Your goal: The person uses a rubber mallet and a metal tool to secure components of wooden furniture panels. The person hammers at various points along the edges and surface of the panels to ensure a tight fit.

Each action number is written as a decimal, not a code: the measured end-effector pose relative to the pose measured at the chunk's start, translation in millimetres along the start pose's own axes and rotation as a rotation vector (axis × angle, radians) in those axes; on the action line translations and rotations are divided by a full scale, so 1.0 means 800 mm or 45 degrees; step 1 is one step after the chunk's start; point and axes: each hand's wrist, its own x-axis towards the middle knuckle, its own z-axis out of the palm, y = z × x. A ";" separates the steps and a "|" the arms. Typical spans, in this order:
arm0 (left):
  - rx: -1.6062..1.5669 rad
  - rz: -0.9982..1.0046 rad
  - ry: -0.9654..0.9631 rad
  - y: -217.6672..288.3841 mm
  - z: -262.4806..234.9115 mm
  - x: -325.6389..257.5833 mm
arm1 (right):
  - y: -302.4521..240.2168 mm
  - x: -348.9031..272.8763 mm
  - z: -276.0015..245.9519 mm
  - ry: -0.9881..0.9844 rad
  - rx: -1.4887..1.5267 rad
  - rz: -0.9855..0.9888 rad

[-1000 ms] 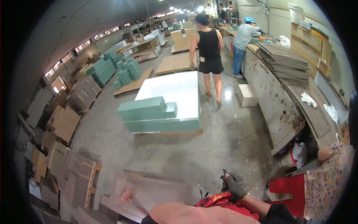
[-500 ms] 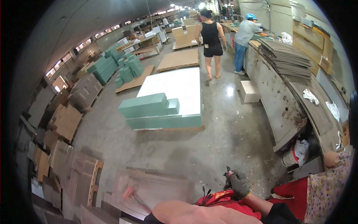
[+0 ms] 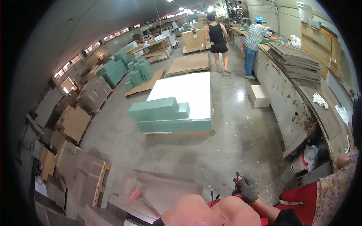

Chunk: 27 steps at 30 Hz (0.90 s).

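My right hand [image 3: 247, 191], in a dark grey knitted glove, is at the lower right of centre, above the concrete floor. Its fingers are closed round a thin dark object [image 3: 237, 174] whose upper end sticks up; its kind is too small to tell. Beside the hand, bare skin [image 3: 211, 213], seemingly my knees, fills the lower edge, with bits of red cloth [image 3: 264, 221] and thin black cables [image 3: 213, 197] behind. My left hand is not in view. Left of the knees, a red-headed tool with a long handle [image 3: 137, 194] lies on a greyish panel [image 3: 169, 184].
Ahead, a pallet stack [image 3: 181, 84] with a white top carries green blocks [image 3: 152, 108]. Wrapped stacks [image 3: 81, 171] line the left. A long workbench [image 3: 283, 101] with stacked panels runs along the right. A person in red trousers [image 3: 301, 194] is close by; others [image 3: 217, 37] are farther off.
The view has shifted, so the scene sits farther right. The person in black has walked farther away. My knees hide more of the red cloth; my right hand keeps its grip.
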 end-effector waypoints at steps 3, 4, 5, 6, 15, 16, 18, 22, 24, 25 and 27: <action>-0.199 -0.023 0.000 -0.034 0.035 0.019 | 0.005 -0.003 -0.011 0.007 -0.013 -0.032; -0.258 0.279 0.191 -0.048 0.045 0.018 | 0.008 0.002 -0.012 -0.013 -0.005 -0.031; -0.254 0.279 0.189 -0.043 0.043 0.000 | 0.010 0.005 -0.012 -0.017 -0.004 -0.031; -0.079 0.260 0.164 -0.031 0.045 -0.010 | 0.009 0.004 -0.007 -0.029 0.018 -0.032; -0.209 0.297 0.263 -0.043 0.054 0.002 | -0.008 -0.006 -0.002 -0.002 0.058 -0.052; -0.168 0.359 0.304 -0.047 0.055 -0.004 | -0.011 -0.006 0.000 -0.012 0.058 -0.045; -0.207 0.335 0.219 -0.043 0.041 0.004 | -0.019 -0.007 0.000 0.002 0.087 -0.052; -0.130 0.390 -0.032 -0.037 0.029 0.004 | -0.017 -0.004 0.001 -0.028 -0.007 -0.083; -0.305 0.199 -0.162 -0.032 0.014 0.012 | 0.001 0.005 -0.003 -0.065 -0.049 -0.133; -0.499 0.005 -0.297 -0.028 0.009 0.020 | -0.001 0.006 -0.003 -0.064 -0.054 -0.132; -0.328 -0.221 -0.194 0.008 0.007 0.012 | -0.007 0.007 -0.006 -0.061 -0.062 -0.113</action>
